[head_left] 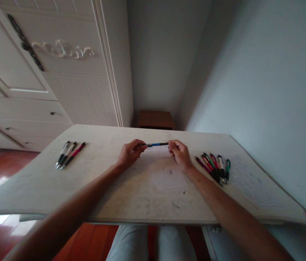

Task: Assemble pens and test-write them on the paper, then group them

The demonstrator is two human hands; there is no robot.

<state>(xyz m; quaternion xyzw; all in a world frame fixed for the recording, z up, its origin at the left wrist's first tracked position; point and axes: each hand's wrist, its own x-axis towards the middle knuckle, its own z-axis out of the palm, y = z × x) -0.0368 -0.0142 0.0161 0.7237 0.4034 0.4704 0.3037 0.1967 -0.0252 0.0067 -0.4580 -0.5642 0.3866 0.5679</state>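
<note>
Head view: you hold a slim blue-and-black pen [160, 144] level above the far half of a worn off-white tabletop [101, 195], one end in each hand. Your left hand [131, 152] pinches its left end between thumb and fingers, and your right hand [180, 154] is closed around its right end. Below the pen and nearer to you lies a thin, pale sheet of paper [166, 174] with faint writing, between your forearms.

Well to your left, three pens with black grips [70, 155], two whitish and one red, lie side by side at a slant. To your right, a fanned bunch of red, white and green pens with black grips [214, 167] lies close beside your right forearm, which runs between it and the pale sheet; some of these pens overlap, so their exact number is hard to tell. Past the bunch, a larger written sheet [256, 185] spreads toward the pale grey wall [264, 79], which borders the tabletop on that side. Beyond the far edge sits a brown wooden box-like piece [156, 117], and at the left rises a white panelled cabinet [76, 87] with carved scrollwork.
</note>
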